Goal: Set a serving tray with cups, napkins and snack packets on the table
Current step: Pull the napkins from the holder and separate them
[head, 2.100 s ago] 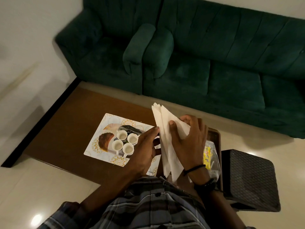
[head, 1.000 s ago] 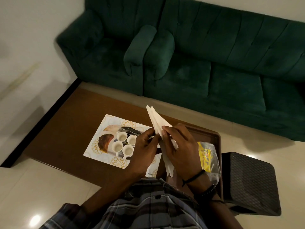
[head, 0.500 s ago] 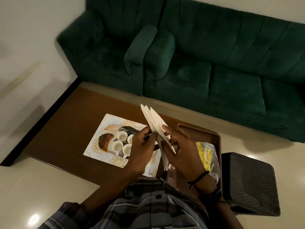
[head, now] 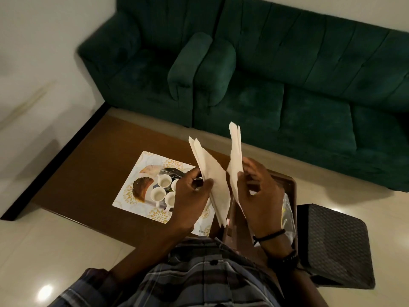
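While the left hand [head: 190, 196] is pinching one napkin stack [head: 212, 176], the right hand [head: 259, 193] is gripping another napkin bundle [head: 235, 156] above the table [head: 88, 169].

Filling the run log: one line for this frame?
phase: sorting napkins | left hand: holds napkin stack | right hand: holds separate napkins | cups: on patterned tray

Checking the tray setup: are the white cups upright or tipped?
Upright. The cups show round open mouths facing up on the patterned tray; the left hand hides part of them.
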Available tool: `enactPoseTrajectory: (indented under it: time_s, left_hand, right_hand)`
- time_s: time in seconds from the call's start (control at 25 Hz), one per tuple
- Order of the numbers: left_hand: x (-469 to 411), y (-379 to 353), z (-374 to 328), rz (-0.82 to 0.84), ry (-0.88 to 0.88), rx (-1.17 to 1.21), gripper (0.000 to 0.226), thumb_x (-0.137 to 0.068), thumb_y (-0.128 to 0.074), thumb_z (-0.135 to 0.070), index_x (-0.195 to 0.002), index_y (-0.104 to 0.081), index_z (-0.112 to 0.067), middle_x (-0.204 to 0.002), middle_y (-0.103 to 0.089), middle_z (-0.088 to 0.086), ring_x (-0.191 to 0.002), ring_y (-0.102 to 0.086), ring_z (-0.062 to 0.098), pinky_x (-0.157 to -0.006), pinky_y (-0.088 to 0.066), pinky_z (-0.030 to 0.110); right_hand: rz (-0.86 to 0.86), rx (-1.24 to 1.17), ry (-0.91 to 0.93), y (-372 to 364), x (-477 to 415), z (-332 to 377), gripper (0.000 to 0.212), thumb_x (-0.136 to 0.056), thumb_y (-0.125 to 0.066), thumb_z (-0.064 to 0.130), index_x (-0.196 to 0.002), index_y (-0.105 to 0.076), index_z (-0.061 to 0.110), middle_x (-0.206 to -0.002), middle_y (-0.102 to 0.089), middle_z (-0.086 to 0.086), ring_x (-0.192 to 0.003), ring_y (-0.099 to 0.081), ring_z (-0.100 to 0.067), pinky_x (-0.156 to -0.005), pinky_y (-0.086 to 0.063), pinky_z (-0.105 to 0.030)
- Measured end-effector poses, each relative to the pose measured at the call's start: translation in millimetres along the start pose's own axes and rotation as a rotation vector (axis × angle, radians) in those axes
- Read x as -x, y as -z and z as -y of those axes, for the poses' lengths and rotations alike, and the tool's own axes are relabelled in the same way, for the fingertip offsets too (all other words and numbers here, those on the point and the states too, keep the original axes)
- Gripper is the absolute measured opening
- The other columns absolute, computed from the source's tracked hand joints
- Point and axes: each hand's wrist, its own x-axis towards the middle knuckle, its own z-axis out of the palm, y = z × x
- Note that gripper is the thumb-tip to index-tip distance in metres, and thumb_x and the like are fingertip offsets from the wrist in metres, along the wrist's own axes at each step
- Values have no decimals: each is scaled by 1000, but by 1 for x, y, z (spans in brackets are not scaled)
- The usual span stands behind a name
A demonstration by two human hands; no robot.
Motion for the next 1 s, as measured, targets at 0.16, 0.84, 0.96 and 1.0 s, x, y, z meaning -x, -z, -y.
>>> enactPoseTrajectory:
  time_s: [0.16, 0.84, 0.96, 1.0]
  left_hand:
    - [2, -2, -1, 52, -26, 15, 36, -87, -63, -7, -88, -62, -42, -89, -70, -18, -84, -71, 7, -73, -59, 24]
    - [-5, -1, -2, -60, 134, 200, 21, -91, -60, -21, -78, -73, -33, -86, -75, -11, -85, -72, 10, -73, -59, 29]
    - [-7, 0, -2, -73, 187, 282, 25, -92, -58, -21, -77, -73, -33, -84, -75, -14, -84, -71, 8, -75, -58, 29]
    - [-7, 0, -2, -79, 219, 319, 23, -92, -57, -22, -80, -72, -32, -84, -75, -15, -86, -70, 8, -73, -57, 27]
  right_hand:
    - [129, 20, 148, -9, 12, 8, 31, -88, -67, 16, -118, -63, 15, -102, -74, -4, -78, -72, -17, -68, -61, -40]
    - [206, -149, 90, -13, 8, -3, 33, -81, -71, 14, -114, -67, 17, -112, -63, 14, -106, -59, -5, -91, -54, -44]
    - [187, -195, -351, -10, -5, -17, 59, -80, -74, 30, -132, -50, 18, -134, -55, 1, -122, -53, -18, -100, -49, -45]
    - [234, -314, -497, -9, -8, -20, 67, -77, -75, 35, -135, -46, 18, -137, -53, -3, -124, -52, -20, -101, -49, -44]
